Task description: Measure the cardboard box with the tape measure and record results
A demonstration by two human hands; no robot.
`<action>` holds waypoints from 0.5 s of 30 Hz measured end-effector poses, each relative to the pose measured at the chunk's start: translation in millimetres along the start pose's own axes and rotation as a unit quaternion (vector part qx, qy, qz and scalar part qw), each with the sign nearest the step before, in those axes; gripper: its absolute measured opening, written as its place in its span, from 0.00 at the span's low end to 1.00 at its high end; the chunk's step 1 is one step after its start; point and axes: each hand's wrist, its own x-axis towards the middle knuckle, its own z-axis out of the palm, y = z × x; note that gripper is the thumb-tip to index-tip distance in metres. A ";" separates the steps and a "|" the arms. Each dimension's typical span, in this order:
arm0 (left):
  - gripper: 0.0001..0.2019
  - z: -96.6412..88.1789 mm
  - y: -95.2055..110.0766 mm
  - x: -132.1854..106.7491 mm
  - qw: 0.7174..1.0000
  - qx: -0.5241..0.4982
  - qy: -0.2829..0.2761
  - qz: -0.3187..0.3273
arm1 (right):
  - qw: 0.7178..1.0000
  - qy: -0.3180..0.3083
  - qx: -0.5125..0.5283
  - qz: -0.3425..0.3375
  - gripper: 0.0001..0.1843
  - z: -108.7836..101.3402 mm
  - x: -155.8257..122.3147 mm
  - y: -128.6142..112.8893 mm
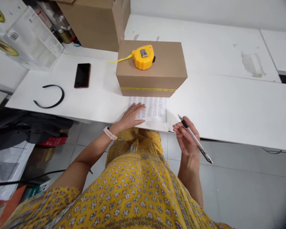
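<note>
White desk (pixel 228 108), grey floor tiles (pixel 235 175) below. A big carton (pixel 92 28) stands behind the smaller brown box (pixel 163 70), to its left. That box hides the far edge of a printed sheet (pixel 156 109); before it the left hand (pixel 132 115) presses the sheet, fingers outstretched. Left of the box I see a headband (pixel 63 95) and phone (pixel 82 75); on top, a tape measure (pixel 143 60). Nearer, rightward, the right hand's (pixel 186 140) fingers grip a pen (pixel 196 142) slantwise, tip towards the box.

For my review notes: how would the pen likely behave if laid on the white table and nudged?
The pen would probably roll when nudged, since it looks slim and round along its length. It should stay stiff rather than bend, as it runs straight from tip to end. It is likely light, being so thin.
</note>
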 end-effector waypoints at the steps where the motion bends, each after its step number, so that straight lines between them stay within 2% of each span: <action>1: 0.33 1.3 2.2 0.3 1.000 -0.002 0.003 -0.002 | 1.000 -0.009 -0.008 -0.002 0.21 11.3 0.2 4.0; 4: 0.34 7.1 10.5 -0.4 1.000 -0.011 0.020 -0.012 | 0.999 -0.006 -0.052 -0.010 0.15 42.8 8.3 17.5; 8: 0.34 18.1 20.0 -2.8 0.998 -0.018 0.056 -0.033 | 0.987 0.016 -0.158 -0.039 0.18 69.4 22.4 36.2; 11: 0.33 23.2 28.7 -3.0 0.995 -0.018 0.088 -0.044 | 0.982 -0.013 -0.178 -0.059 0.14 73.7 27.8 47.7; 15: 0.32 24.9 39.0 -1.7 0.991 -0.011 0.118 -0.055 | 0.980 -0.040 -0.194 -0.032 0.15 67.0 30.4 54.1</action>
